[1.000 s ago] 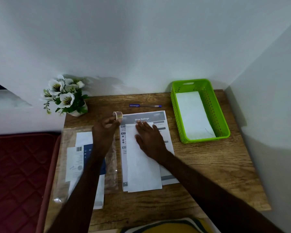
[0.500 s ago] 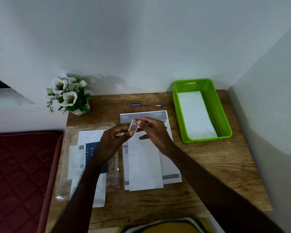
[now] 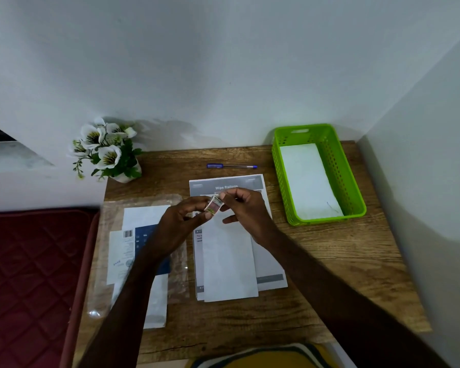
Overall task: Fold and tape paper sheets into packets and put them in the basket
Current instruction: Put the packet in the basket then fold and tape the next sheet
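Two hands meet above the folded paper sheet [image 3: 229, 258], which lies on printed sheets [image 3: 266, 251] at table [image 3: 329, 261] centre. Left hand [image 3: 181, 224] pinches the tape roll [image 3: 213, 205] between thumb and fingertips. Right hand [image 3: 246, 211] fingertips pinch the roll's far upper edge. Green basket [image 3: 337, 166], far right, holds one white packet [image 3: 307, 179]. Pen [image 3: 231, 166] lies beyond the sheets.

basket [image 3: 337, 166] right of stacked sheets [image 3: 229, 261] | pen [image 3: 231, 166] behind sheets | plant [image 3: 106, 150] far left
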`<state>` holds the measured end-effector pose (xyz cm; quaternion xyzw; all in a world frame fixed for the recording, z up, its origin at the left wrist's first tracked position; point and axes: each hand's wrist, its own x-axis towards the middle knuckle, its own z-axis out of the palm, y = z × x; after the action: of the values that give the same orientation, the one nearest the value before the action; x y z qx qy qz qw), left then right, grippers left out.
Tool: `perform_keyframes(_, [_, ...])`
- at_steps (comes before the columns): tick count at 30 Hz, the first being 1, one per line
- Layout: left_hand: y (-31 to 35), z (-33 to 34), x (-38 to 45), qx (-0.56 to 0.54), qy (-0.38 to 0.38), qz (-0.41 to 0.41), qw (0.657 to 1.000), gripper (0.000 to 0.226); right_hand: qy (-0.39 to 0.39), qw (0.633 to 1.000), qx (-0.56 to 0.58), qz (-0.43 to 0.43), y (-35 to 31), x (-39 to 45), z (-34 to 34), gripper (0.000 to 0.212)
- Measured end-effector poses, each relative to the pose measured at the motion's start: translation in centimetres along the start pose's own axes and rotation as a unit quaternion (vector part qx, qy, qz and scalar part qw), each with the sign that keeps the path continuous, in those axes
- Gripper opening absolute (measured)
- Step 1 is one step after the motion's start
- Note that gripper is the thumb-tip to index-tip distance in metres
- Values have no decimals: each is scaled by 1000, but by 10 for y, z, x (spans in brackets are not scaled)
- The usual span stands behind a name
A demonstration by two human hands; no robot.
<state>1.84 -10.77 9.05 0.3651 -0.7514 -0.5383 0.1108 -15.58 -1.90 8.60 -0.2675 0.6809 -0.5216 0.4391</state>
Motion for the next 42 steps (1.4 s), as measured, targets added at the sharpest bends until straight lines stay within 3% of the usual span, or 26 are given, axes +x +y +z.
perform_keyframes(6, [-2, -1, -1, 13, -8, 7, 1000, 28, 11, 999, 18, 34, 0, -1, 1, 18])
perform_keyframes(13, [-7, -7, -2, 25, -12, -2, 1000, 31, 66, 975, 138, 162, -5, 4, -3, 21])
perform_keyframes(16, [-20, -15, 3, 57, 47, -17, 997, 35, 78, 965, 175, 181, -3, 5, -10, 23])
perform_keyframes(23, [-26, -22, 28, 294, 239, -32, 925, 25, 81, 952, 220, 197, 8, -4, -14, 21])
perform_keyframes(26, [-32, -29, 45, 396, 247, -67, 882, 29, 85, 950, 224, 200, 11, -10, -14, 15])
perform_keyframes(32, [-32, -27, 56, 403, 254, -94, 874, 34, 96, 944, 232, 212, 12, -21, -14, 18])
perform_keyframes(37, [-37, -29, 53, 393, 276, -23, 877, 29, 105, 929, 268, 233, 12, -26, -11, 19])
perform_keyframes(40, [-30, -10, 39, 375, 334, 85, 861, 27, 115, 917, 291, 249, 13, -28, -9, 23])
perform_keyframes(42, [-20, 12, 24, 358, 325, 167, 859, 32, 120, 910, 303, 255, 12, -28, -6, 21])
